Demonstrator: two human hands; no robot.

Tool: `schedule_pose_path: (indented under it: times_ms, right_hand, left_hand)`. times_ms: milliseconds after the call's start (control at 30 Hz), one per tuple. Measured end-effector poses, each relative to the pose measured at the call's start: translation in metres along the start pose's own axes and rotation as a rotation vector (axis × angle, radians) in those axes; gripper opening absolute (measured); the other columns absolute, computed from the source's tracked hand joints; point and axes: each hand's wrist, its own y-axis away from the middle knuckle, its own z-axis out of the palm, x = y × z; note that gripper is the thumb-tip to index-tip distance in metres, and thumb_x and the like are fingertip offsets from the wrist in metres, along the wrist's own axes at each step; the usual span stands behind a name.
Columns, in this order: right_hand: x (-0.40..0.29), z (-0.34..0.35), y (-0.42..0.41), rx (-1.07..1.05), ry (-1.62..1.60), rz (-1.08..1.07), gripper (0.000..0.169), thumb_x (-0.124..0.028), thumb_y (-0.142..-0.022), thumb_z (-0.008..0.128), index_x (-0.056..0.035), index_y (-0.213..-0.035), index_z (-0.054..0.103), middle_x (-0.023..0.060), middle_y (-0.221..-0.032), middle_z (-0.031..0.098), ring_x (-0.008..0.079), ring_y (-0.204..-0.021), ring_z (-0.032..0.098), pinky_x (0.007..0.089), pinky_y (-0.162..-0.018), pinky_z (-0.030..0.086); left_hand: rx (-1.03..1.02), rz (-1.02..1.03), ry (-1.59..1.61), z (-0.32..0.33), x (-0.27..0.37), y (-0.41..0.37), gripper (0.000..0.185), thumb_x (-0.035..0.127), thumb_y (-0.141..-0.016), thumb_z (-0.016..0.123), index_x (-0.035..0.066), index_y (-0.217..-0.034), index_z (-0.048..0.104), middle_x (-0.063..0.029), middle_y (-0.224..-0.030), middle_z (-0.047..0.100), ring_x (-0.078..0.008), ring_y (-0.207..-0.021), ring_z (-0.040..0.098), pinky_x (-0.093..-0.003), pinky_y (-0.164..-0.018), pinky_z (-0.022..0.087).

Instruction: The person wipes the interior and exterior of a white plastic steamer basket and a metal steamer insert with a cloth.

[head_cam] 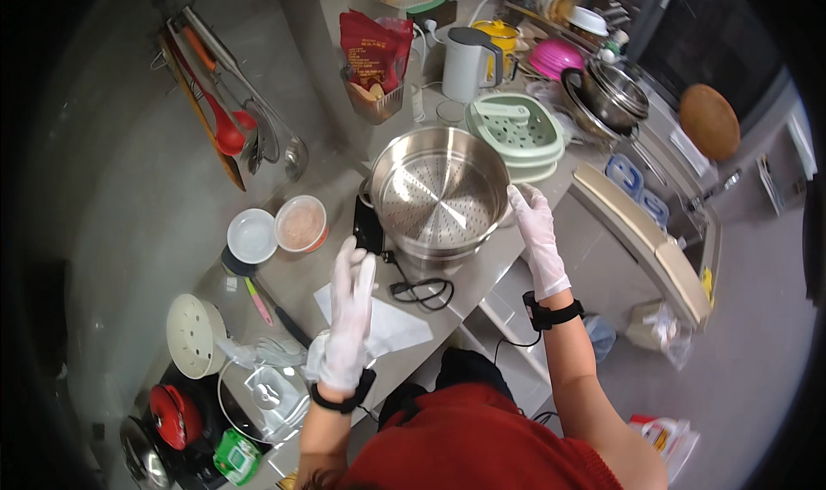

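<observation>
A stainless-steel steamer pot with a perforated bottom stands on the counter before me, stacked on a steel base. My right hand, in a white disposable glove, has its fingertips at the pot's right rim; whether they grip it is hidden. My left hand, gloved likewise, is raised with its fingers apart and nothing in it. It hovers above a white sheet, to the pot's lower left. A coiled black power cord lies between the sheet and the pot, near a black appliance part.
Left are a white bowl, a tub of pinkish food, a cream strainer and a glass lid. Behind stand a pale-green steamer basket and an electric kettle. Utensils hang by a red ladle. A sink is right.
</observation>
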Motion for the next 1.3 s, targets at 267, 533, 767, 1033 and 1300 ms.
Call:
schedule_pose_path:
  times_ms: [267, 533, 767, 1033, 1300]
  right_hand:
    - [-0.035, -0.008, -0.057, -0.515, 0.378, 0.019, 0.040, -0.035, -0.089, 0.055, 0.0008, -0.086, 0.073, 0.0157, -0.071, 0.072, 0.0291, -0.075, 0.074, 0.0396, -0.079, 0.056]
    - [-0.037, -0.058, -0.016, -0.345, 0.034, -0.243, 0.033, -0.022, -0.093, 0.056, 0.0068, -0.082, 0.067, 0.0159, -0.058, 0.064, 0.0245, -0.058, 0.067, 0.0340, -0.063, 0.055]
    - [-0.048, -0.055, 0.110, -0.288, -0.731, -0.163, 0.021, -0.010, -0.103, 0.060, -0.0006, -0.120, 0.068, -0.0042, -0.103, 0.067, 0.0024, -0.088, 0.057, 0.0202, -0.078, 0.047]
    - [-0.057, -0.012, 0.287, -0.356, -0.877, -0.011, 0.010, -0.012, -0.101, 0.065, -0.0107, -0.091, 0.064, -0.0123, -0.078, 0.052, -0.0010, -0.068, 0.042, 0.0193, -0.061, 0.034]
    - [-0.042, 0.001, 0.341, -0.912, -0.727, 0.199, 0.022, -0.024, -0.101, 0.062, -0.0029, -0.106, 0.065, 0.0011, -0.081, 0.065, 0.0127, -0.060, 0.064, 0.0283, -0.051, 0.057]
  left_hand:
    - [0.050, -0.288, -0.708, 0.046, -0.037, -0.131, 0.043, 0.033, -0.093, 0.061, -0.001, -0.119, 0.064, -0.0213, -0.086, 0.071, -0.0368, -0.082, 0.070, -0.0460, -0.075, 0.056]
    - [0.215, 0.077, -0.752, 0.055, 0.031, -0.047, 0.042, 0.016, -0.094, 0.062, -0.002, -0.131, 0.060, -0.0202, -0.101, 0.072, -0.0284, -0.095, 0.072, -0.0364, -0.087, 0.054]
    - [0.372, 0.668, -0.127, 0.049, 0.065, 0.069, 0.103, 0.019, -0.078, 0.086, 0.003, -0.160, 0.026, -0.0151, -0.140, 0.050, -0.0242, -0.123, 0.055, -0.0382, -0.102, 0.047]
    - [0.340, 0.187, 0.291, -0.015, 0.019, 0.212, 0.061, -0.001, -0.083, 0.079, 0.005, -0.137, 0.052, -0.0030, -0.125, 0.059, -0.0168, -0.108, 0.059, -0.0337, -0.097, 0.049]
    - [0.519, 0.267, 0.098, -0.088, 0.011, 0.298, 0.101, 0.000, -0.082, 0.077, 0.000, -0.160, 0.012, -0.0146, -0.155, 0.035, -0.0228, -0.138, 0.041, -0.0383, -0.114, 0.036]
